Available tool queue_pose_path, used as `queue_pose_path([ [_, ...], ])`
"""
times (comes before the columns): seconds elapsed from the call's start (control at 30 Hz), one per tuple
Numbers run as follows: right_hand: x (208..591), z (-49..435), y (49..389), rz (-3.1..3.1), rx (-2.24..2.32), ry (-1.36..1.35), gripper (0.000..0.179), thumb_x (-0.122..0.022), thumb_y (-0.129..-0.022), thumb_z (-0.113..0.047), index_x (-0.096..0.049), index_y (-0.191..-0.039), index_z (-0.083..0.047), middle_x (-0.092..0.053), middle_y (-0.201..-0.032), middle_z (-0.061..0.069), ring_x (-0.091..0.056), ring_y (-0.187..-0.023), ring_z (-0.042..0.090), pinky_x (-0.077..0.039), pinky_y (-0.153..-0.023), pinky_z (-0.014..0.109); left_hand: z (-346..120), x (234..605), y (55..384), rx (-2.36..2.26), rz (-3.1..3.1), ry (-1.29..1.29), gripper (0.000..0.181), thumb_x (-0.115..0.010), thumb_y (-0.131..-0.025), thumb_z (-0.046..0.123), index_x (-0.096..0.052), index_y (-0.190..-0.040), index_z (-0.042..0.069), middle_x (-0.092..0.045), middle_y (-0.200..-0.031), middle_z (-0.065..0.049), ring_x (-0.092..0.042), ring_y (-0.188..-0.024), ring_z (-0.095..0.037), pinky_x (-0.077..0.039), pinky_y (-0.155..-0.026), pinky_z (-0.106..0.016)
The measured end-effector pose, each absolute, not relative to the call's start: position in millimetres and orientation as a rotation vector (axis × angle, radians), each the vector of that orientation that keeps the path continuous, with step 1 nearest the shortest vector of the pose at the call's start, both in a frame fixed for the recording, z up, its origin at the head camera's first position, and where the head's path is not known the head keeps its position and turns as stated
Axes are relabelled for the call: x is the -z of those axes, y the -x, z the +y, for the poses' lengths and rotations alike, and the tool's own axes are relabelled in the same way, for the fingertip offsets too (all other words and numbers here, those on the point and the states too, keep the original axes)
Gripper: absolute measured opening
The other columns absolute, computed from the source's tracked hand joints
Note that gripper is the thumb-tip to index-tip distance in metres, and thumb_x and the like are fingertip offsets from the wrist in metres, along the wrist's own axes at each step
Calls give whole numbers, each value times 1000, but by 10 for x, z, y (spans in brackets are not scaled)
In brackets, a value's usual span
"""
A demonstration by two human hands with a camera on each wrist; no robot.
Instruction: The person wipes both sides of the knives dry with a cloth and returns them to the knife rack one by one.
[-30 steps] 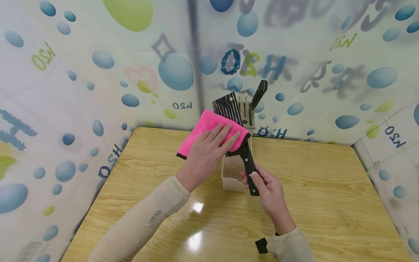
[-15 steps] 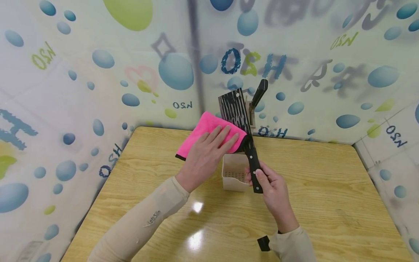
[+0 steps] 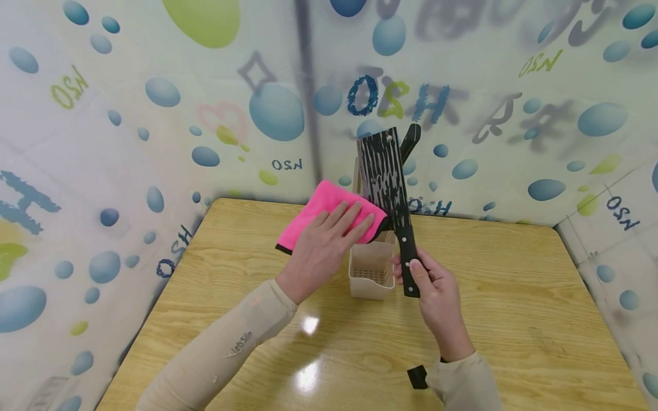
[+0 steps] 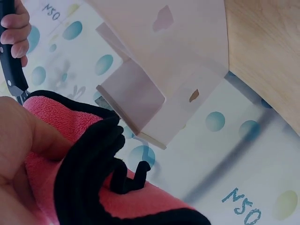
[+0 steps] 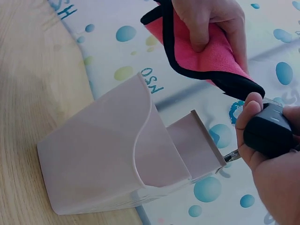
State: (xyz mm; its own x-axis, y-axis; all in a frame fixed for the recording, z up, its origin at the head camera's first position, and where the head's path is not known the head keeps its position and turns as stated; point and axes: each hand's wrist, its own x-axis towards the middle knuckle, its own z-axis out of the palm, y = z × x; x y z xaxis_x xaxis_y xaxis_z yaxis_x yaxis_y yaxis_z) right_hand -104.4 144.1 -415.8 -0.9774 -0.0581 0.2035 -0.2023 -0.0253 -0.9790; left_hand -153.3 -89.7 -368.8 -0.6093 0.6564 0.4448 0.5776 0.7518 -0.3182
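Note:
In the head view my right hand grips the black riveted handle of a cleaver, its broad blade pointing up and away, marked with black and silver streaks. My left hand holds a folded pink cloth with black edging against the lower left part of the blade. Seen from the left wrist, the thumb pinches the cloth from below, under the fingers. Behind the cleaver stands a beige knife holder with a perforated front compartment. A second knife's black handle rises from its back part, partly hidden by the blade.
The holder stands on a wood-grain table near its back edge. A wall covering with blue and green dots encloses the back and sides. A small black tab sticks out from the right sleeve.
The cleaver has slid up and to the right with my right hand, leaving more of the blade uncovered by the cloth. My left hand and the cloth have stayed almost in place.

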Motion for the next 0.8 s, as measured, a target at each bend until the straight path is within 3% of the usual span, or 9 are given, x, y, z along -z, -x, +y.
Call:
queue_pose_path([
  [0.23,4155,1445,1048,-2126,-2157,-274,37,-46,-111,-13,-58,-137,11,-68,-108,25,-68,-88,12,-64,-80,28,-898,3700,1529,-188,-2421,934,55,-59,-100,2,-52,-154,14,-53,-154,-14,-52,-141,-32,-49,-112,-42],
  [0.5,4176,1409,1057,-2118,-2163,-277,35,-47,-111,-12,-59,-134,10,-71,-104,8,-69,-88,17,-64,-79,30,-870,3703,1498,-190,-2426,952,57,-60,-100,1,-51,-154,14,-51,-155,-13,-49,-143,-31,-47,-114,-41],
  [0.67,4179,1396,1060,-2134,-2159,-272,35,-46,-111,-14,-59,-135,8,-68,-108,20,-69,-89,17,-63,-80,27,-840,3711,1467,-175,-2400,982,55,-58,-101,1,-52,-153,13,-52,-155,-13,-49,-144,-32,-45,-116,-41],
  [0.8,4178,1394,1059,-2144,-2155,-267,35,-46,-111,-13,-59,-135,8,-69,-107,17,-68,-88,15,-63,-80,26,-840,3722,1468,-167,-2405,983,55,-56,-100,0,-52,-153,13,-52,-155,-13,-47,-145,-32,-42,-118,-42],
])
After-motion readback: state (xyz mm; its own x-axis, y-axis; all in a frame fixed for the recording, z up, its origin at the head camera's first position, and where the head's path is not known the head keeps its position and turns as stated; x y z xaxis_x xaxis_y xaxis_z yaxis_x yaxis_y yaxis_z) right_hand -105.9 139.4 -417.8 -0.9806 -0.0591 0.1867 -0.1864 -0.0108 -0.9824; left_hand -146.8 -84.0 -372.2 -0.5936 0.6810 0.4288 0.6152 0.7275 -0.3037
